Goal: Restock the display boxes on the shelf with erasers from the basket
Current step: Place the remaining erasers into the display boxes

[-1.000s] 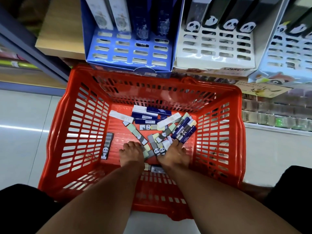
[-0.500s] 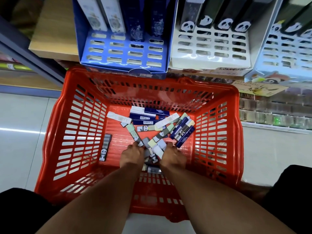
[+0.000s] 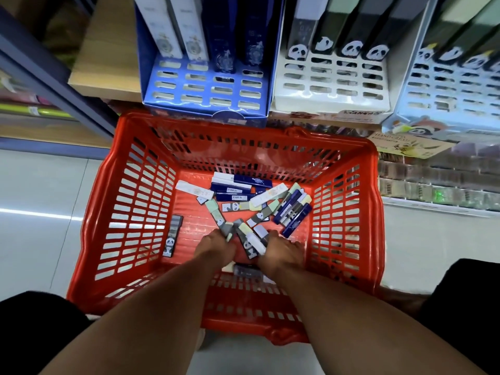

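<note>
**Erasers gathered by the handful from a red basket below half-filled display boxes**

A red basket (image 3: 130, 212) is seen on the floor in front of the shelf, and every place below is given from it. Against its left wall one grey panda eraser (image 3: 172, 236) lies alone. Toward the near middle of its floor, the left hand (image 3: 216, 249) is curled around a small bunch of panda-sleeved erasers (image 3: 226, 229), fingers closed on their lower ends. Just beside it, the right hand (image 3: 281, 253) is closed on a second bunch, a white eraser (image 3: 255, 243) uppermost. Beyond the hands, toward the far wall, a loose heap of erasers (image 3: 257, 201) is spread, roughly two dozen, the overlaps preventing an exact count.

The pieces are judged light, stiff in their card sleeves and fairly slick, so a bunch is likely to fan out unless it is squeezed across the long sides near the middle.

Above the far rim, three display boxes are counted: a blue box (image 3: 205, 87) to the left with four stacks standing in it, a white panda box (image 3: 332, 85) in the middle with four, and a pale blue box (image 3: 454, 87) to the right, cut off by the frame edge. Many slots in all three are seen empty.
</note>
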Demonstrator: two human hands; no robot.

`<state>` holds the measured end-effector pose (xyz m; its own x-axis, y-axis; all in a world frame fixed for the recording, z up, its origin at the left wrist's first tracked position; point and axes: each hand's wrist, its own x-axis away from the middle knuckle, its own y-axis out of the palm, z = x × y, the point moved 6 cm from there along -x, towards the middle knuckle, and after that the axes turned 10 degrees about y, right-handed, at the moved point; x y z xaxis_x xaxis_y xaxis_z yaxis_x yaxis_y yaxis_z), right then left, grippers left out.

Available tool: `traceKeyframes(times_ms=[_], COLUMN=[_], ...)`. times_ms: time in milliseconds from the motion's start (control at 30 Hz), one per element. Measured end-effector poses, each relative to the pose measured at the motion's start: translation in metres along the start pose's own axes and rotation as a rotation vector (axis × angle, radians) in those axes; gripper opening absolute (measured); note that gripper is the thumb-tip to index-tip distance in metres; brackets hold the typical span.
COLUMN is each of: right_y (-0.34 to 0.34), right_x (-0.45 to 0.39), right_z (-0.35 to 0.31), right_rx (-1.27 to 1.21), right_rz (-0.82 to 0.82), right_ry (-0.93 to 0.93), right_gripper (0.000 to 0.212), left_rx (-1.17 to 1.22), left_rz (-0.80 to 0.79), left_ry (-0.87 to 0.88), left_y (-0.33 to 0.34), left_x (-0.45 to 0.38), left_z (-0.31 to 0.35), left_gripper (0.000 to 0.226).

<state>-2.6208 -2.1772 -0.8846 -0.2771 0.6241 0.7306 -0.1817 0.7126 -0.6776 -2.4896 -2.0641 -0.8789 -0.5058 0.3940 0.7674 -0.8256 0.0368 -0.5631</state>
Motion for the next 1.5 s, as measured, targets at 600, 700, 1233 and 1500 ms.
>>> traceKeyframes(times_ms=[600,700,1233,1500], right_y=[-0.142,-0.175,-0.309,-0.301], right_x=[0.120,0.152,0.265,0.258], right_z=[-0.073,-0.071,-0.093,-0.093], right_rx=[-0.365,-0.247,-0.643,-0.936], right_rz=[-0.182,-0.175,-0.045,-0.013], right_ry=[-0.489,-0.480,-0.707,-0.634], right_gripper=[0.040,0.052,0.007,0.021], left_rx=[1.139,1.230,1.522,1.596], left_rz=[-0.078,-0.135,-0.045,-0.005], left_ry=[0.223,0.277,0.478,0.492], left_y=[-0.067,-0.083,-0.206,-0.216], left_x=[0.108,0.145,0.243,0.232], left_z=[0.081,0.098,0.173,0.172], left_gripper=[0.097,0.085,0.038,0.028])
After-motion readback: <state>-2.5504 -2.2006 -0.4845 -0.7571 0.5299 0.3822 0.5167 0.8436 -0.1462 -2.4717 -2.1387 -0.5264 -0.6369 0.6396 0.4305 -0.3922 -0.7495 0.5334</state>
